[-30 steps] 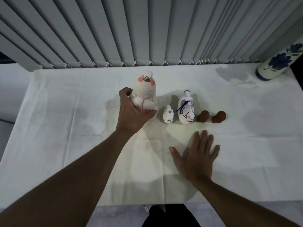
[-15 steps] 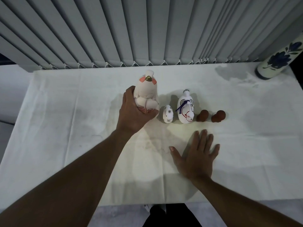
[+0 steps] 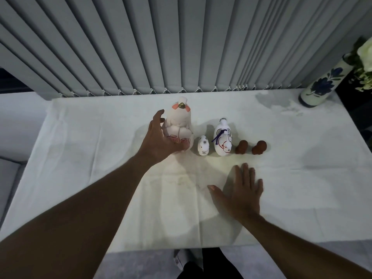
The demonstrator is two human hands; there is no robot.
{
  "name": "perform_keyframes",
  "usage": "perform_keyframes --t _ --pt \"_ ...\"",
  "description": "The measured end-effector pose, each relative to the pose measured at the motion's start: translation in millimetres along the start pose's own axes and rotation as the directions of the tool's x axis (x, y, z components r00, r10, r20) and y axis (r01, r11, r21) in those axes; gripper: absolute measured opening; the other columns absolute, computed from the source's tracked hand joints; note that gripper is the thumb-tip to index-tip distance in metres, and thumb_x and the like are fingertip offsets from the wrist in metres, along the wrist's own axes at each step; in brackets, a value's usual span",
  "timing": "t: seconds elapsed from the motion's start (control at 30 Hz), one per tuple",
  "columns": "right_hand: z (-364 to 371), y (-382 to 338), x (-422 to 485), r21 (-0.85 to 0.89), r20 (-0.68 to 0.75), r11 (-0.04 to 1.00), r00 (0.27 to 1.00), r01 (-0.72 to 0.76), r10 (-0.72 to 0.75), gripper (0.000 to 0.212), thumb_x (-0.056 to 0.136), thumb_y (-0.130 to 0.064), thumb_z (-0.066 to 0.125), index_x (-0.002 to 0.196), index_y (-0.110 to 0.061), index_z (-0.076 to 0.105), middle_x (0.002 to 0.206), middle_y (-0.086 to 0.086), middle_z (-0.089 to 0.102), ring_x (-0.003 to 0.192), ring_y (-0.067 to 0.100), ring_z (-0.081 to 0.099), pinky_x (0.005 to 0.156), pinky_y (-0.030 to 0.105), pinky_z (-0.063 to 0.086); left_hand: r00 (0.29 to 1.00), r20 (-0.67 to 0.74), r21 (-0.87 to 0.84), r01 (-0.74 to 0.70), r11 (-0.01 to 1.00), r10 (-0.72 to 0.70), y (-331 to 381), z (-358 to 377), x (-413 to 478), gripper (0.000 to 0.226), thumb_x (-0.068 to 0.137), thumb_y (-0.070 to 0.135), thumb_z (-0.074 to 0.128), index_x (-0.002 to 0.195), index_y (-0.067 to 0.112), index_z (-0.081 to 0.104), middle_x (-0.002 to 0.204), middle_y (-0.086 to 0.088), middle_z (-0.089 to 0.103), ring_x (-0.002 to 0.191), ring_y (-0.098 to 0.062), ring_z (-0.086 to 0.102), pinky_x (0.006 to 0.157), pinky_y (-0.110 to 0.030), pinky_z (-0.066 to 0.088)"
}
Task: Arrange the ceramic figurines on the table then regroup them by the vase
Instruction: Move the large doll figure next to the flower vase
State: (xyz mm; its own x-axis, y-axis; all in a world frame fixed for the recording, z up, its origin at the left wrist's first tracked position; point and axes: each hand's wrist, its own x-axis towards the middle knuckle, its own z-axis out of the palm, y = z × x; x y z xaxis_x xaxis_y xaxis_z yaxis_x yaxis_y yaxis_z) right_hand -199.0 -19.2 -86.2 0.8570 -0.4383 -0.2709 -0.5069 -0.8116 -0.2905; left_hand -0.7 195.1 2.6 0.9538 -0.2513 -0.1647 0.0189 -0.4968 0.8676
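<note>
Five figurines stand in a row across the middle of the white-clothed table [image 3: 90, 158]. At the left end is a tall white figurine with pink ears [image 3: 180, 125]. To its right come a tiny white figurine [image 3: 203, 148], a medium white one with a purple cord [image 3: 222, 139], and two small brown ones [image 3: 241, 147] [image 3: 259, 147]. My left hand [image 3: 159, 141] cups the tall figurine's left side, thumb at its base, index finger loosely raised. My right hand [image 3: 239, 194] lies flat on the cloth in front of the row, holding nothing. The blue-flowered vase [image 3: 322, 85] stands at the far right corner.
Grey vertical blinds [image 3: 181, 47] hang right behind the table's far edge. White flowers [image 3: 365, 55] stick out of the vase at the frame's right edge. Bare cloth lies between the brown figurines and the vase. The table's near edge runs just below my right wrist.
The tall figurine has gone from lifted and tilted to standing upright at the left end of the row. My left fingers have loosened around it. My right hand has stayed flat.
</note>
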Motion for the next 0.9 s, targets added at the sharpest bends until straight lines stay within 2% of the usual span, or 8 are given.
perform_keyframes --t 0.13,0.23,0.33,0.47,0.6,0.7,0.8,0.9 --pt "-35 10 0 0.223 -0.185 0.970 0.981 0.098 -0.056 0.105 0.077 -0.084 0.049 0.151 -0.010 0.043 0.154 0.015 0.052 0.142 0.036 0.049 0.115 0.054 0.037 0.999 0.046 0.085 0.012 0.996 -0.016 8 -15 -8 0.135 0.041 0.048 0.095 0.152 0.022 0.024 0.147 -0.005 0.039 0.134 -0.022 0.044 0.110 -0.042 0.043" --pt "-69 2 6 0.255 -0.350 0.935 0.925 0.245 -0.147 0.083 0.081 -0.072 0.060 0.140 -0.015 0.052 0.133 0.006 0.061 0.125 0.029 0.056 0.103 0.043 0.038 0.997 0.055 0.097 0.040 0.995 -0.046 13 -23 -15 0.122 0.055 0.024 0.098 0.153 0.019 0.025 0.148 -0.009 0.037 0.133 -0.025 0.043 0.109 -0.043 0.042" --pt "-99 -20 21 0.294 -0.484 0.875 0.849 0.386 -0.211 0.075 0.080 -0.065 0.070 0.134 -0.016 0.057 0.119 -0.001 0.060 0.108 0.021 0.060 0.094 0.038 0.040 0.997 0.060 0.122 0.044 0.992 -0.051 17 -27 -17 0.118 0.058 0.019 0.097 0.152 0.019 0.027 0.148 -0.010 0.037 0.133 -0.027 0.043 0.098 -0.034 0.045" --pt "-130 -70 52 0.466 -0.291 0.770 0.897 0.437 -0.333 0.084 0.076 -0.053 0.088 0.145 -0.022 0.051 0.129 -0.004 0.060 0.112 0.008 0.057 0.096 0.026 0.047 0.996 0.075 0.114 0.037 0.993 -0.046 22 -29 -16 0.119 0.056 0.021 0.098 0.151 0.021 0.028 0.146 -0.009 0.037 0.132 -0.026 0.043 0.104 -0.038 0.044" --pt "-142 -121 84 0.553 0.000 0.724 0.868 0.413 -0.496 0.090 0.079 -0.043 0.089 0.153 -0.018 0.045 0.143 -0.001 0.057 0.121 0.008 0.054 0.103 0.028 0.045 0.989 0.147 0.045 -0.027 0.999 0.020 32 -23 -11 0.114 0.041 0.038 0.093 0.142 0.021 0.042 0.132 0.002 0.053 0.117 -0.022 0.056 0.101 -0.040 0.049" --pt "-131 -145 100 0.616 0.100 0.697 0.840 0.368 -0.533 0.076 0.081 -0.039 0.090 0.146 -0.030 0.050 0.131 -0.018 0.061 0.119 0.007 0.058 0.103 0.027 0.046 0.979 0.204 -0.078 0.018 0.997 -0.002 28 -15 -4 0.088 0.056 0.010 0.094 0.132 0.021 0.052 0.119 -0.003 0.069 0.107 -0.030 0.069 0.083 -0.050 0.061" --pt "-121 -152 114 0.699 0.106 0.643 0.844 0.313 -0.526 0.060 0.080 -0.037 0.091 0.130 -0.038 0.059 0.117 -0.023 0.069 0.110 0.006 0.070 0.099 0.033 0.058 0.985 0.158 -0.133 0.088 0.987 -0.067 30 -12 -4 0.080 0.066 -0.006 0.087 0.133 0.018 0.051 0.109 0.008 0.069 0.089 0.001 0.070 0.065 -0.020 0.058" --pt "-124 -154 123 0.747 0.109 0.597 0.833 0.292 -0.543 0.057 0.080 -0.031 0.092 0.130 -0.033 0.063 0.117 -0.017 0.074 0.105 0.003 0.072 0.094 0.028 0.060 0.991 0.116 -0.150 0.091 0.985 -0.073 39 -12 -2 0.076 0.067 -0.006 0.087 0.130 0.019 0.053 0.106 0.014 0.068 0.080 0.015 0.066 0.060 -0.010 0.052"
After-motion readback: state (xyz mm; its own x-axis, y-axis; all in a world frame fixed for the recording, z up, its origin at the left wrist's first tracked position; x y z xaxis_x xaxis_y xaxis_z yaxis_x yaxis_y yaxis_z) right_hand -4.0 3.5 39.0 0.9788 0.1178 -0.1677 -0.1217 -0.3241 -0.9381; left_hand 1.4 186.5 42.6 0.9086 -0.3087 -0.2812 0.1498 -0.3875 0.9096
